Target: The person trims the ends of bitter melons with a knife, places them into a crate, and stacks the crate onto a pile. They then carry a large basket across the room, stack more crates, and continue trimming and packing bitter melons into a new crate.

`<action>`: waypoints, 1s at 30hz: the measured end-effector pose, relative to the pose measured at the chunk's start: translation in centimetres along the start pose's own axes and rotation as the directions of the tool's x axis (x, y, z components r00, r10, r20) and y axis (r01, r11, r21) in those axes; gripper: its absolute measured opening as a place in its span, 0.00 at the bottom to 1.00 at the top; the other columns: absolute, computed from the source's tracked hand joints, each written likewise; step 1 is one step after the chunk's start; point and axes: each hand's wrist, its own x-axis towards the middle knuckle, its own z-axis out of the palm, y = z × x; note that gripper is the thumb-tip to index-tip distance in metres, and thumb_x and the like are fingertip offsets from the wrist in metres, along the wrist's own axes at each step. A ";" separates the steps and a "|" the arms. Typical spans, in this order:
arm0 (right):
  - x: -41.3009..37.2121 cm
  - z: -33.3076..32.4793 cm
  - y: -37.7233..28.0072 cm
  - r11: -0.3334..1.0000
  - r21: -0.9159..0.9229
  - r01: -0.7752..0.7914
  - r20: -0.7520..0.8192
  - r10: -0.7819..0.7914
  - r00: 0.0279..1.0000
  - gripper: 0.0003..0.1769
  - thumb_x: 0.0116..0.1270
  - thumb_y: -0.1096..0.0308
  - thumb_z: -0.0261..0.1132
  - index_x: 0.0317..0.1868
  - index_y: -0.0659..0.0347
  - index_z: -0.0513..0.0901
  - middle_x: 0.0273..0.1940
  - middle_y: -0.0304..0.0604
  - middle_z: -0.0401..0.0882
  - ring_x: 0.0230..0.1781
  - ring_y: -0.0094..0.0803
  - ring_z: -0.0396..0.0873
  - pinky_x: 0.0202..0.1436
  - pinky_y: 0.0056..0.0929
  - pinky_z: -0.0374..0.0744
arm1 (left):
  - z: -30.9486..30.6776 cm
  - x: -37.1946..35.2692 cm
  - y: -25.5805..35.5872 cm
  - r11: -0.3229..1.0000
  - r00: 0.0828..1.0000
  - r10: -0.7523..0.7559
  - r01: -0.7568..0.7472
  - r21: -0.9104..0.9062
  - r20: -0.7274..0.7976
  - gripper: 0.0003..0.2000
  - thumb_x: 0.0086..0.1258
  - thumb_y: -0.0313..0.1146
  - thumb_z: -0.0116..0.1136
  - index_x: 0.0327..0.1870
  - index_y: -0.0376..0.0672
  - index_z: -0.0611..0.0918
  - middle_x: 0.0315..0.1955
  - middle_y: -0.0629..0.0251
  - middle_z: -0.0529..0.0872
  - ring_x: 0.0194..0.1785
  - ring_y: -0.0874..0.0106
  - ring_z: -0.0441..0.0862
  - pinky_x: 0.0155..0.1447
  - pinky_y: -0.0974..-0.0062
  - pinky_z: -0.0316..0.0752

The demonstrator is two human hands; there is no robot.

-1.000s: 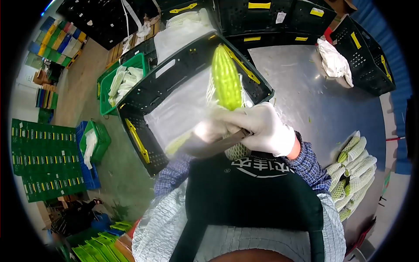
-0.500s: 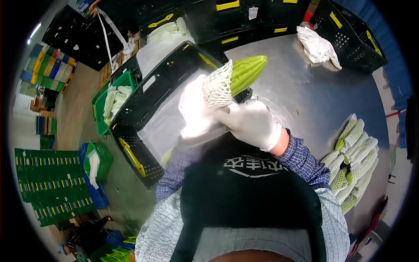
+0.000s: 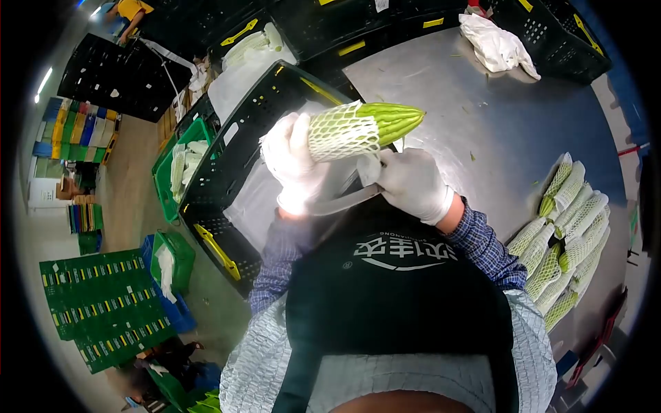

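Note:
A green bitter melon (image 3: 396,122) lies sideways in front of my chest, its ridged tip sticking out of a white foam net sleeve (image 3: 342,132). My left hand (image 3: 292,155), in a white glove, is closed round the sleeved end. Just below the melon, my gloved right hand (image 3: 415,182) pinches a pale strip (image 3: 344,202) that runs toward my left wrist; its exact kind I cannot make out. Under my left hand stands a black crate (image 3: 224,155) with a white liner (image 3: 251,199). Several netted bitter melons (image 3: 568,234) are piled on the metal table (image 3: 509,144) at the right.
A white cloth or bag (image 3: 497,45) lies at the table's back, beside another black crate (image 3: 561,41). Green baskets (image 3: 169,168) with white netted contents stand left, past the crate. Stacked green crates (image 3: 103,303) are on the floor. A person in yellow (image 3: 131,10) is at upper left.
The melon has turned from tilted up to nearly level. My right hand has drawn away from the net to just below it. The view has shifted slightly.

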 end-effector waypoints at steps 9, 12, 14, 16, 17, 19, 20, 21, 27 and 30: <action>-0.7 -0.4 0.6 0.967 0.233 -0.101 0.009 0.101 0.995 0.25 0.56 0.71 0.69 0.57 0.43 0.84 0.37 0.41 0.84 0.25 0.37 0.83 0.28 0.31 0.80 | 0.2 -2.7 -2.3 0.938 0.983 -0.179 0.182 -0.296 0.038 0.25 0.60 0.26 0.70 0.60 0.44 0.76 0.46 0.56 0.82 0.44 0.64 0.84 0.50 0.69 0.81; -1.2 -0.3 0.7 0.938 0.249 -0.243 0.029 0.244 0.969 0.26 0.54 0.74 0.68 0.56 0.52 0.84 0.39 0.43 0.86 0.27 0.40 0.83 0.32 0.31 0.82 | -0.3 -2.5 -2.8 0.934 0.985 -0.166 0.142 -0.327 -0.045 0.22 0.64 0.25 0.67 0.59 0.45 0.76 0.51 0.56 0.80 0.51 0.64 0.83 0.56 0.68 0.80; -2.2 0.7 2.1 0.949 0.286 -0.128 -0.111 0.166 0.980 0.25 0.55 0.77 0.66 0.56 0.53 0.84 0.42 0.47 0.87 0.27 0.40 0.83 0.32 0.31 0.82 | -0.9 -2.6 -3.5 0.757 0.898 -0.439 0.394 -0.522 0.041 0.19 0.66 0.27 0.66 0.58 0.44 0.77 0.52 0.57 0.79 0.55 0.63 0.81 0.60 0.65 0.78; -2.3 3.6 3.0 0.872 0.466 -0.148 -0.331 0.327 0.885 0.19 0.64 0.77 0.62 0.56 0.59 0.83 0.42 0.44 0.88 0.25 0.29 0.81 0.31 0.26 0.80 | -1.3 -2.7 -3.8 0.945 0.948 -0.296 0.274 -0.178 -0.113 0.18 0.67 0.28 0.65 0.57 0.44 0.77 0.53 0.58 0.79 0.61 0.63 0.78 0.64 0.61 0.75; -2.5 4.0 2.8 0.643 0.707 -0.293 -0.153 0.545 0.825 0.18 0.67 0.76 0.62 0.57 0.61 0.83 0.42 0.42 0.88 0.24 0.25 0.79 0.29 0.23 0.78 | -1.8 -1.9 -3.9 0.962 0.967 -0.230 0.208 -0.174 -0.112 0.18 0.67 0.28 0.65 0.57 0.44 0.77 0.53 0.59 0.79 0.62 0.62 0.77 0.65 0.60 0.73; -1.8 1.4 1.9 0.120 0.876 -0.468 0.304 0.615 0.728 0.16 0.77 0.66 0.57 0.58 0.64 0.82 0.33 0.34 0.85 0.19 0.15 0.67 0.21 0.16 0.67 | -2.8 0.1 -4.1 0.980 0.991 -0.096 0.077 -0.181 -0.097 0.18 0.67 0.27 0.65 0.57 0.45 0.77 0.52 0.60 0.79 0.64 0.62 0.74 0.67 0.58 0.70; -0.7 0.2 1.4 -0.094 0.884 -0.458 0.435 0.524 0.733 0.19 0.78 0.58 0.57 0.59 0.61 0.81 0.25 0.31 0.78 0.15 0.15 0.60 0.17 0.16 0.58 | -2.6 0.1 -3.9 0.889 0.956 -0.284 0.237 -0.392 -0.067 0.18 0.66 0.26 0.65 0.57 0.47 0.78 0.54 0.60 0.77 0.63 0.60 0.74 0.67 0.58 0.70; -0.7 0.4 1.2 -0.367 0.840 -0.400 0.528 0.383 0.758 0.20 0.77 0.55 0.57 0.57 0.61 0.82 0.23 0.30 0.75 0.15 0.16 0.60 0.16 0.17 0.57 | -2.3 0.1 -3.7 0.727 0.886 -0.462 0.357 -0.587 -0.034 0.19 0.65 0.24 0.65 0.57 0.48 0.78 0.55 0.59 0.76 0.62 0.58 0.74 0.66 0.57 0.70; 1.3 0.4 -0.4 -0.458 0.791 -0.406 0.487 0.070 0.871 0.16 0.68 0.62 0.66 0.46 0.68 0.80 0.23 0.36 0.76 0.13 0.18 0.62 0.18 0.20 0.59 | -2.4 1.6 -5.3 0.999 0.991 0.019 -0.024 -0.035 -0.132 0.22 0.67 0.30 0.66 0.62 0.58 0.77 0.65 0.63 0.71 0.72 0.52 0.64 0.75 0.50 0.60; 1.7 -0.5 -1.2 -0.551 0.790 -0.267 0.388 0.115 0.914 0.23 0.65 0.70 0.62 0.58 0.74 0.77 0.26 0.39 0.80 0.13 0.18 0.61 0.19 0.19 0.61 | -3.1 3.9 -4.8 0.920 0.920 -0.373 0.350 -0.175 -0.124 0.31 0.68 0.35 0.65 0.70 0.47 0.65 0.71 0.55 0.63 0.75 0.54 0.60 0.77 0.51 0.56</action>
